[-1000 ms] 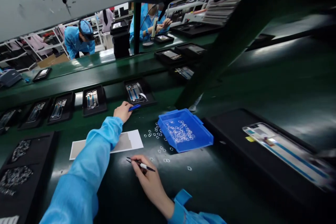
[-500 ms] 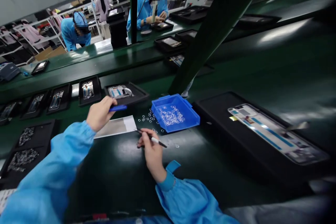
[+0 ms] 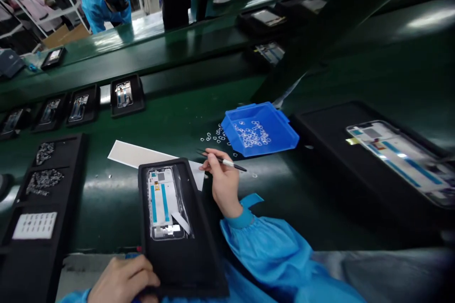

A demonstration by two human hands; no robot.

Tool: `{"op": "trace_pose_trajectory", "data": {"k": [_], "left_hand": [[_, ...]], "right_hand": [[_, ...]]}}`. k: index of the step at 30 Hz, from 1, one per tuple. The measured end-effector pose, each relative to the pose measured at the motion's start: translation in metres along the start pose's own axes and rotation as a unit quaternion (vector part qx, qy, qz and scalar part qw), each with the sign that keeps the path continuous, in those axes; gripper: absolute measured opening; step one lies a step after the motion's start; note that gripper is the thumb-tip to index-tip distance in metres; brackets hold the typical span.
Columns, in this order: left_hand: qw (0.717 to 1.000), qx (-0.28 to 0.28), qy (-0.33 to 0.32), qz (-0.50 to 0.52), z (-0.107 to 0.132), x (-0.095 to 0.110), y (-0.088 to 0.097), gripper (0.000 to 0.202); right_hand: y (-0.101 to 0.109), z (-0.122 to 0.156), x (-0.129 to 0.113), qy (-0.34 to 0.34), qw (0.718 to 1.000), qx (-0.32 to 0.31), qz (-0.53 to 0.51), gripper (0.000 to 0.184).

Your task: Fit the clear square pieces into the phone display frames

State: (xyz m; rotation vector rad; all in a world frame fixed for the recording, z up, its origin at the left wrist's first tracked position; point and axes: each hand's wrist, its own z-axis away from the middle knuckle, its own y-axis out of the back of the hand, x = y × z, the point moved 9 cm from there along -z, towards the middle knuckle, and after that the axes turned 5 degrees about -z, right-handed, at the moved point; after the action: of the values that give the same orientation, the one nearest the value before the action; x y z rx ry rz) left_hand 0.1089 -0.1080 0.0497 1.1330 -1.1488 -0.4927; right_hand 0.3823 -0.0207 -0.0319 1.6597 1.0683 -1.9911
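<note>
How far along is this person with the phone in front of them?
Done: a black tray with a phone frame sits right in front, the left hand gripping its near edge. In hand: the right hand holds tweezers, nothing visible at their tips. Left, it seems: the small rings lie in the blue bin and loose beside it.

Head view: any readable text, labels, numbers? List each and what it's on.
No legible text anywhere.
White card in the compartment tray: rows of marks, too small to read.
Phone frame in the black tray held by the left hand: pale patch, blurred.
Conveyor trays: too small.
</note>
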Motion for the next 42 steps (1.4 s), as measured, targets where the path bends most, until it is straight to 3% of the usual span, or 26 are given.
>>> {"op": "trace_pose_trajectory", "data": {"k": [2,5,9,11,15,21,27,32,35,38,42], "left_hand": [[0.998,0.005,0.030,0.047,-0.007,-0.016,-0.006,0.017],[0.990,0.078,0.103,0.053,-0.027,-0.055,0.011,0.017],[0.960,0.185,0.187,-0.097,-0.071,-0.106,0.043,0.022],[0.949,0.167,0.214,-0.161,-0.100,-0.127,0.044,0.026],[0.969,0.039,0.191,-0.149,-0.143,-0.152,0.021,0.019],[0.987,0.003,0.133,-0.092,-0.140,-0.148,0.017,0.018],[0.985,-0.003,0.148,-0.087,-0.144,-0.148,0.017,0.023],[0.984,0.039,0.080,-0.155,-0.177,-0.126,0.018,0.031],[0.982,0.006,0.038,-0.187,-0.194,-0.113,0.005,0.028],[0.979,-0.013,0.038,-0.200,-0.201,-0.112,-0.002,0.026],[0.980,-0.019,0.040,-0.193,-0.202,-0.113,-0.002,0.026]], "right_hand": [[-0.012,0.006,0.008,-0.012,0.998,-0.054,0.035,0.028],[-0.022,0.013,0.013,-0.014,0.993,-0.092,0.066,0.025],[-0.026,0.015,0.012,-0.003,0.992,-0.097,0.084,0.025],[-0.026,0.015,0.012,0.002,0.991,-0.093,0.091,0.025],[-0.026,0.011,0.013,0.011,0.991,-0.082,0.101,0.026],[-0.041,-0.021,0.018,0.020,0.991,-0.085,0.100,0.027],[-0.067,-0.051,0.015,0.019,0.986,-0.137,0.092,0.033],[-0.050,-0.046,0.009,0.006,0.987,-0.116,0.109,0.037],[-0.033,-0.043,0.009,-0.008,0.985,-0.095,0.140,0.036],[-0.021,-0.045,0.009,-0.004,0.980,-0.072,0.187,0.032],[-0.019,-0.047,0.005,0.018,0.975,-0.061,0.214,0.027]]}}
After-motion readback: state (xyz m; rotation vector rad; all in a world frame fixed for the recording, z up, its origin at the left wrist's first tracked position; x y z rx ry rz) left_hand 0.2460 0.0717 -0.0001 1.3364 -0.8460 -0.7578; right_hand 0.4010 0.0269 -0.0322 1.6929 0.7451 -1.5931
